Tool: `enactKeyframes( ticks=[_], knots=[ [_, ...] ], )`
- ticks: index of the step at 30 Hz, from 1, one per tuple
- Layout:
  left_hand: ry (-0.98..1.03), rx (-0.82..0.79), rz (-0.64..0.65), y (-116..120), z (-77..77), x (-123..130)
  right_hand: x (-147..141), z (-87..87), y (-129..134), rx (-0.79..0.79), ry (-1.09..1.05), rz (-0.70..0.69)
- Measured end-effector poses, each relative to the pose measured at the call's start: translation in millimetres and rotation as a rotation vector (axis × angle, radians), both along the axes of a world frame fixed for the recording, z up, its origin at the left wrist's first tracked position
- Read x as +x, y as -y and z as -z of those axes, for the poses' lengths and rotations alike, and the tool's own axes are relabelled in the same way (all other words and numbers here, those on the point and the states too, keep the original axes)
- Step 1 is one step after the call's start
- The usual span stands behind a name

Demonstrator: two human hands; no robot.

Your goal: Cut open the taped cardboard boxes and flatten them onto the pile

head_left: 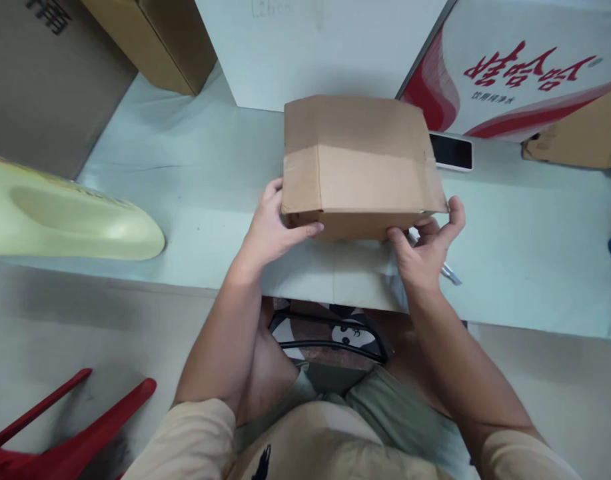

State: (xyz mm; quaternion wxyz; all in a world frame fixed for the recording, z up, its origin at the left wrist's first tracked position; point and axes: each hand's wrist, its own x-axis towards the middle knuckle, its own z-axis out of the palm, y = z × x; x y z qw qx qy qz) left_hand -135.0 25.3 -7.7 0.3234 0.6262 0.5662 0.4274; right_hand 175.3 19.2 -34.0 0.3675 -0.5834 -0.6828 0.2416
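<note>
A brown cardboard box [368, 160] with its top flaps folded down is in front of me over the table. My left hand [272, 230] grips its near left corner, thumb along the front face and fingers on the left side. At the near right corner my right hand [425, 250] holds the box, thumb against the front and index finger raised beside the edge. A slim silver tool [451, 273], like a cutter, shows beneath my right hand; whether it lies on the table or in the fingers, I cannot tell. Some clear plastic [398, 283] sits beside the right wrist.
A phone-like black device [454, 153] lies behind the box's right side. White carton [315, 53], red-and-white carton [525, 73] and brown boxes [170, 47] line the back of the table [525, 253]. A pale yellow bottle [75, 217] lies left; a red stool [75, 447] stands below.
</note>
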Motion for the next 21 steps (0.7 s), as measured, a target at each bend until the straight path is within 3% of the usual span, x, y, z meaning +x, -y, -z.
enactKeyframes(
  ticks=[3, 5, 9, 13, 17, 21],
  knots=[
    [0.133, -0.096, -0.011, 3, -7.6, 9, -3, -8.6, 0, 0.03, -0.127, 0.133],
    [0.183, -0.133, -0.019, 5, -10.7, 15, -3, -13.7, 0, 0.079, -0.125, 0.137],
    [0.221, -0.081, -0.026, 5, -10.8, 15, 3, -13.7, -1, 0.156, -0.126, 0.089],
    [0.528, 0.029, -0.09, -3, -2.2, -4, 6, -5.0, 0, 0.094, -0.097, 0.019],
    [0.636, -0.013, -0.146, -6, 5.9, -16, 2, -2.9, 1, -0.016, -0.267, -0.057],
    [0.647, 0.002, -0.25, -5, 0.6, -8, 0, -6.3, 1, -0.015, -0.446, -0.059]
  ],
)
